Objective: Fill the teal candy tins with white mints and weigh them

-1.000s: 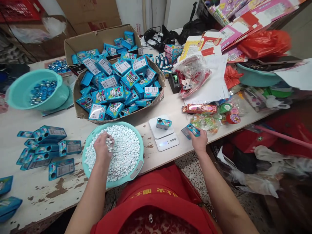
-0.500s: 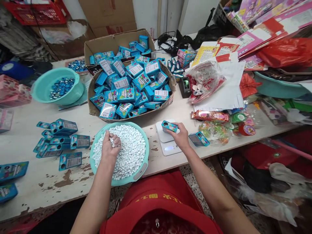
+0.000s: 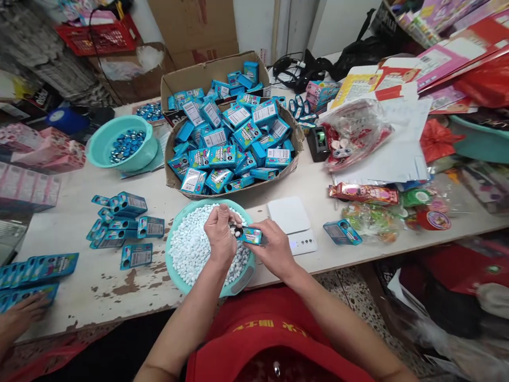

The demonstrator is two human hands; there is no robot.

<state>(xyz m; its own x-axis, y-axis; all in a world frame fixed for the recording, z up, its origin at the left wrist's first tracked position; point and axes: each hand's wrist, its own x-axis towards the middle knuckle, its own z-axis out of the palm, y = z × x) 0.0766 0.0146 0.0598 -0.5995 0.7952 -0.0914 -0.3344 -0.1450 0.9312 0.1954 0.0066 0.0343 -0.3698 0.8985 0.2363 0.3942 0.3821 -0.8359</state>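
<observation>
My right hand (image 3: 274, 246) grips a small blue box (image 3: 251, 235) tilted over the right side of a turquoise bowl (image 3: 240, 288) of white candies (image 3: 190, 249). Cupped around some white candies, my left hand (image 3: 221, 233) meets the round opening at the box's left end. A white scale (image 3: 289, 216) lies just beyond my right hand, with nothing on its plate. Another blue box (image 3: 342, 232) lies on the table to the right of the scale.
Cardboard boxes (image 3: 173, 183) full of blue boxes stand behind the bowl. Several blue boxes (image 3: 136, 255) and a turquoise bowl of blue caps (image 3: 95, 154) are on the left. Another person's hand (image 3: 29, 310) touches boxes at the far left. Wrapped sweets (image 3: 368, 222) lie right.
My right hand has carried the blue box left off the scale to the bowl. My left hand has risen with candies to the box's opening. Another person's hand has appeared at far left.
</observation>
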